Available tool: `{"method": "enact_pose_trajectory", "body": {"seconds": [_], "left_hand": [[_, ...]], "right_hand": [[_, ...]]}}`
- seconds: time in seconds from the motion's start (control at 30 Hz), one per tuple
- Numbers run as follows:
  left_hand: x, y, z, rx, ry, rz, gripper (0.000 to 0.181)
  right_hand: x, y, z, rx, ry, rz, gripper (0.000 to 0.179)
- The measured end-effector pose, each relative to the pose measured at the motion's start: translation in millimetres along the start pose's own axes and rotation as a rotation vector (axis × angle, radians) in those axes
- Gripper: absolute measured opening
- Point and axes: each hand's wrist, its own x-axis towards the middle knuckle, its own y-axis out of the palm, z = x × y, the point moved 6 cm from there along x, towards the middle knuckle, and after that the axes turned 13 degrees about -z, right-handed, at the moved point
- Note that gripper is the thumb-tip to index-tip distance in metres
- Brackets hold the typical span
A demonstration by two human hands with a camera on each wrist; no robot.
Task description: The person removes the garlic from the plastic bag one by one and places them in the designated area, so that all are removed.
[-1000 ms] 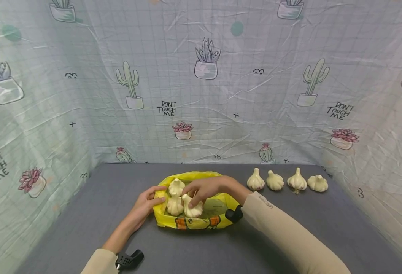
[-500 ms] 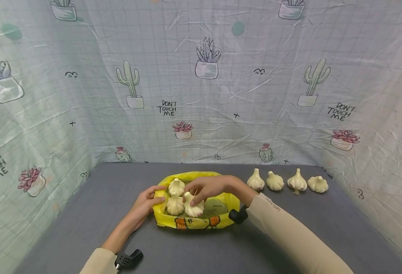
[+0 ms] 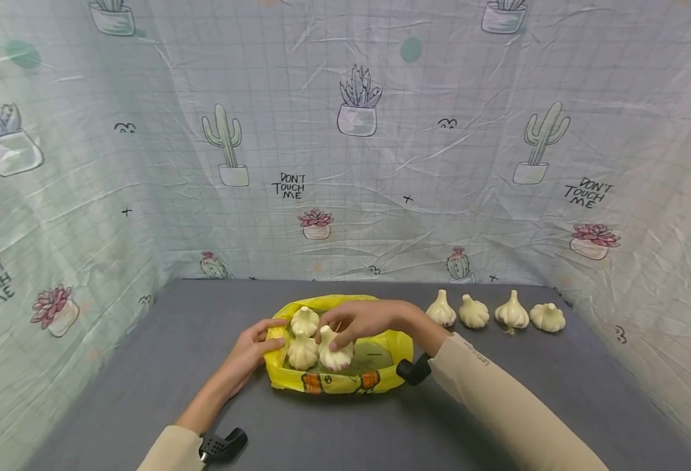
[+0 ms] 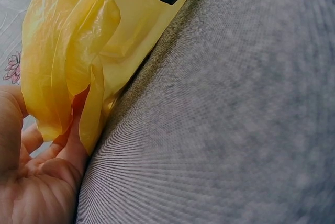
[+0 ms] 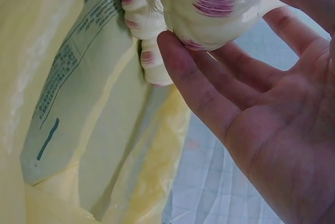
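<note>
A yellow plastic bag (image 3: 279, 381) lies on the grey table, its mouth spread wide. My left hand (image 3: 245, 356) holds the bag's left edge, with the yellow film (image 4: 47, 77) between thumb and fingers in the left wrist view. Over the bag's opening, my right hand (image 3: 359, 320) grips a garlic bulb (image 3: 337, 356) with its stem pointing up. Purple streaks mark this bulb's underside (image 5: 214, 1) in the right wrist view. Inside the bag's left part sit two more bulbs, a rear one (image 3: 304, 320) and a front one (image 3: 302, 353).
Several garlic bulbs (image 3: 512, 311) stand in a row at the table's back right. Behind the table hangs a cactus-print curtain (image 3: 357, 163), which also lines both sides. The grey table top (image 3: 163, 353) extends on either side of the bag.
The right hand has lifted slightly and shifted a little to the right with its garlic bulb, whose stem has tipped more upright. The left hand keeps its place on the bag's edge.
</note>
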Motion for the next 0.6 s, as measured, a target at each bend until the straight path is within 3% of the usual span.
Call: {"method": "enact_pose_trajectory", "body": {"seconds": [0.6], "left_hand": [[0.3,1.4,0.0,-0.013,-0.008,-0.002,0.05]], "right_hand": [[-19.6,-1.9,5.4,-0.024,-0.086,-0.045,0.031]]}}
